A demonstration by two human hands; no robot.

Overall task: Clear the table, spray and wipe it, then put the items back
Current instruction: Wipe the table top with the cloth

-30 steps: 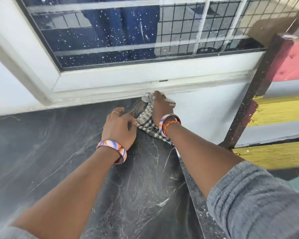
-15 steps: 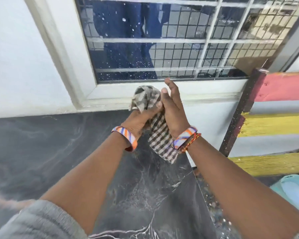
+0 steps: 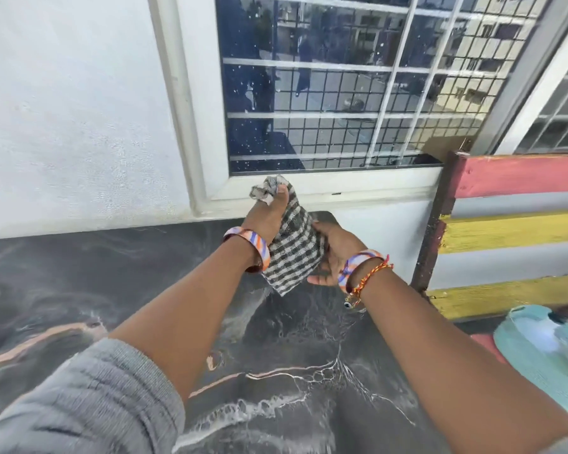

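Observation:
A black-and-white checked cloth (image 3: 292, 247) hangs in the air above the far edge of the dark marbled table (image 3: 145, 290). My left hand (image 3: 268, 216) grips its bunched top end, with the thumb over the fabric. My right hand (image 3: 333, 253) holds the cloth's lower part from the right side, palm against it and fingers behind it. White foamy streaks lie on the wet tabletop in front of me.
A white wall and a barred window (image 3: 341, 86) stand right behind the table. A bench back of red, grey and yellow slats (image 3: 512, 234) stands to the right. A pale blue object (image 3: 545, 352) lies at the lower right.
The cloth was pressed on the table's far edge, then lifted off it. Now both hands hold it in the air, and my right hand has slid down to its lower part.

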